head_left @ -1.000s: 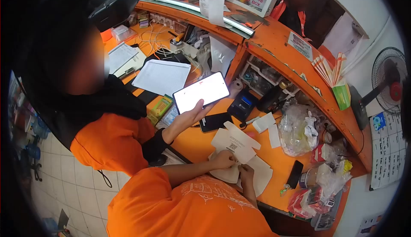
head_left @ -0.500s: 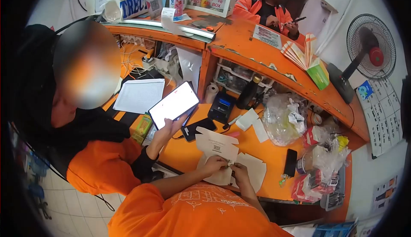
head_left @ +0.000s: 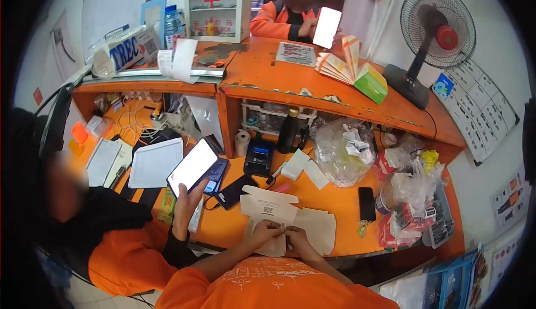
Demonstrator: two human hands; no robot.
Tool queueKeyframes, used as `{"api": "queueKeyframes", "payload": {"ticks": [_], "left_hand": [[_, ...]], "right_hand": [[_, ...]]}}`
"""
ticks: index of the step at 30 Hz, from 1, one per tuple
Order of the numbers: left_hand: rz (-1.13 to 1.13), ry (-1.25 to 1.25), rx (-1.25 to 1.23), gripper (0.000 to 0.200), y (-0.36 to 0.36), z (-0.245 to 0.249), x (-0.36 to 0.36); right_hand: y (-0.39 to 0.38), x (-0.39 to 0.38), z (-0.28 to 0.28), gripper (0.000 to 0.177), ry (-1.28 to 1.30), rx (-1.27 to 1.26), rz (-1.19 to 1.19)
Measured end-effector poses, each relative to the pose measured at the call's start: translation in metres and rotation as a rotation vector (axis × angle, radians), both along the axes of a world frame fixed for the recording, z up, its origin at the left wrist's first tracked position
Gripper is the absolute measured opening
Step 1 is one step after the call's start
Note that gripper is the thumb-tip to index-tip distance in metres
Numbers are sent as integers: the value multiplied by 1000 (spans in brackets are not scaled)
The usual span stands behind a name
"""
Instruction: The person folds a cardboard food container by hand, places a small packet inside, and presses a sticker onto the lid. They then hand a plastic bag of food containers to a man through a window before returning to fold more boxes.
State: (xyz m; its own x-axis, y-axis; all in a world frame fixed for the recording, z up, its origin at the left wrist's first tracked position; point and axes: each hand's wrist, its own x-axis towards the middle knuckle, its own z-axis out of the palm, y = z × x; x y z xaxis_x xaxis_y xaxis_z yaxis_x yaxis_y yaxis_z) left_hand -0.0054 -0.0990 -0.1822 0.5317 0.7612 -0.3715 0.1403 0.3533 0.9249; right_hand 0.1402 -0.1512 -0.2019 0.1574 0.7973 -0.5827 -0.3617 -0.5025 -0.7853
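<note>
An unfolded cardboard box (head_left: 315, 224) lies on the orange desk in front of me, its raised flap (head_left: 269, 207) printed with a QR code. Over its middle, my left hand (head_left: 267, 233) is closed in a pinch. My right hand (head_left: 297, 238) is also closed, its fingertips meeting those of the left. Something small and pale seems to be between the fingertips, too small to name. Parts of the cardboard are hidden under my hands. Just beyond the flap lies a black phone (head_left: 234, 192).
At left, a co-worker's hand (head_left: 187, 206) holds a lit phone (head_left: 192, 166). Another person (head_left: 296, 16) stands behind the counter (head_left: 251, 69). A card terminal (head_left: 259, 157), plastic bags (head_left: 343, 152), another black phone (head_left: 367, 204) and wrapped packets (head_left: 399, 233) surround the workspace.
My view has turned, so most of the scene sits further left. Across the counter, the person's phone now shows its bright screen towards me. My hands stay together over the cardboard.
</note>
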Motion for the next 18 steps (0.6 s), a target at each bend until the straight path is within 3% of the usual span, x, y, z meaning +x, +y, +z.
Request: {"api": "queueKeyframes", "payload": {"ticks": [5, 13, 18], "left_hand": [[87, -113, -119, 20, 0, -13, 0], [55, -182, -268, 23, 6, -22, -3], [44, -105, -165, 21, 6, -22, -1]], "right_hand": [[-4, 5, 19, 24, 163, 41, 17], [-3, 6, 3, 21, 63, 8, -23], [0, 5, -4, 20, -10, -2, 10]]}}
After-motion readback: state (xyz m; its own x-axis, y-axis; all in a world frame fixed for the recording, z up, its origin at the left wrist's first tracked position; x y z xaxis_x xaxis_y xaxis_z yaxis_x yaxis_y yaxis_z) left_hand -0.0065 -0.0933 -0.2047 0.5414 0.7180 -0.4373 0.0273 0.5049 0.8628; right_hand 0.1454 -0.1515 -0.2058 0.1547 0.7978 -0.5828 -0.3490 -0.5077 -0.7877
